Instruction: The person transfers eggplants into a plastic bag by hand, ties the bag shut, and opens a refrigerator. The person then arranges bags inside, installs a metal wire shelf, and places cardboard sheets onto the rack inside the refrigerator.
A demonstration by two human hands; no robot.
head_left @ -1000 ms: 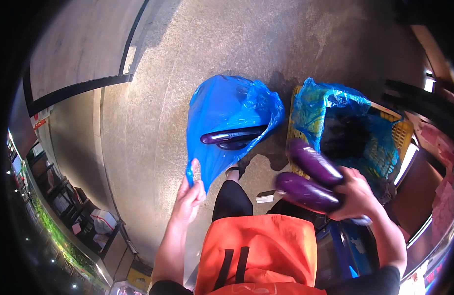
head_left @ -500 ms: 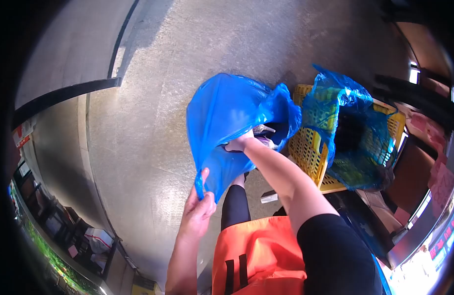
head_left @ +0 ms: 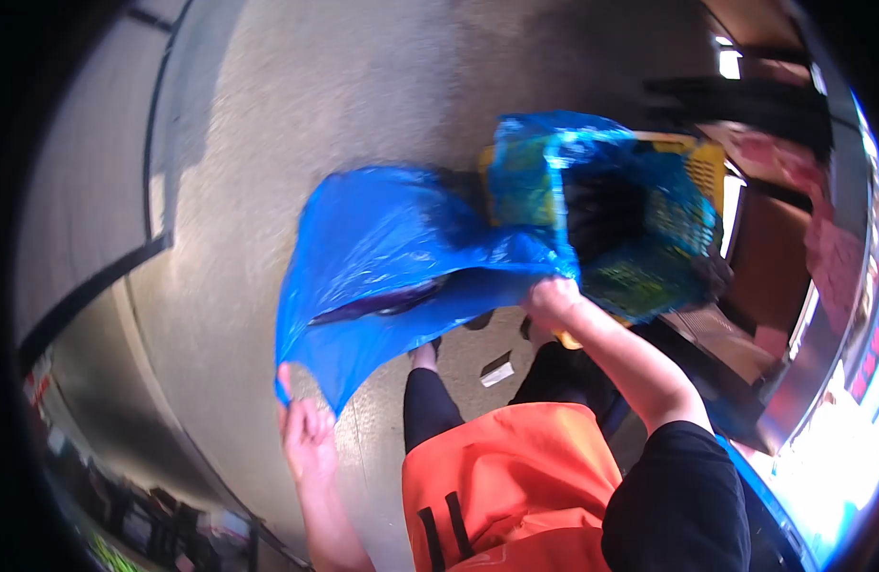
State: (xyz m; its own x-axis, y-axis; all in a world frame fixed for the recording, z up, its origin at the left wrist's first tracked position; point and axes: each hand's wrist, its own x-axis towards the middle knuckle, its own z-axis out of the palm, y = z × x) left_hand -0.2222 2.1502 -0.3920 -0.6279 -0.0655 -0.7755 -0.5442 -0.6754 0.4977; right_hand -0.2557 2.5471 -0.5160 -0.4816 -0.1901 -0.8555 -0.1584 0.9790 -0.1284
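Observation:
A large blue plastic bag [head_left: 382, 214] is stretched wide between my hands above the floor. My left hand [head_left: 308, 439] pinches one corner of it at the lower left. At the other end, my right hand [head_left: 554, 303] is closed around the bag's edge, close beside the yellow crate. Through the bag's opening shows something dark purple and long [head_left: 377, 303]; its kind is hard to make out, and most of what lies inside is hidden. A second blue bag [head_left: 525, 162] lines the yellow plastic crate [head_left: 706, 172], its mouth open on dark contents.
A small white piece [head_left: 496, 372] lies on the grey floor [head_left: 258, 133] near my feet. Brown cardboard boxes [head_left: 768, 234] and pink wrapping stand right of the crate. Shelves with goods line the lower left. I wear an orange apron [head_left: 511, 458].
My right hand has come out of the bag's opening and moved right to grip its edge. My left hand has shifted left and down with its corner, spreading the bag wider.

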